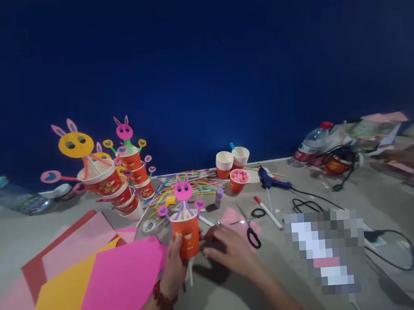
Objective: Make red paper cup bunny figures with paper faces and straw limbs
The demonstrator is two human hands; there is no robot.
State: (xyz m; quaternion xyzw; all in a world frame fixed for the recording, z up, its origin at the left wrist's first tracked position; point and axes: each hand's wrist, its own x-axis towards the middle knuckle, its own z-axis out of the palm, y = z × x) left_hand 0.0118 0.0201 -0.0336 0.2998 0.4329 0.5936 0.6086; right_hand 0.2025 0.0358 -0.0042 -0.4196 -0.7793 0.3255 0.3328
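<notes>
Head view: paper cup (pixel 186 232), orange, held upright above the table (pixel 282 268) near the middle of the work area. Left hand (pixel 174 259), bracelet (pixel 163 298) at wrist, grips the cup on its left side, thumb to the front. Right hand (pixel 229 247) sits just beside the cup's right side, fingers half-curled, thumb and index apart; cannot tell whether it touches the cup or pinches anything small.

Cup bears a pink rabbit face (pixel 183 190) above the rim, with a round pink paddle to each side; a pale stick (pixel 191 273) projects below the base.

Left of the hands: pink sheet (pixel 119 279) overlapping yellow sheet (pixel 64 295). Behind these, stacked cups topped by a yellow rabbit face (pixel 76 145).

Right of the hands: scissors (pixel 248 224), partly over pink paper; red-capped marker (pixel 269 213) beyond. Farther back: purple glue stick (pixel 219 198), blue glue gun (pixel 266 179).
</notes>
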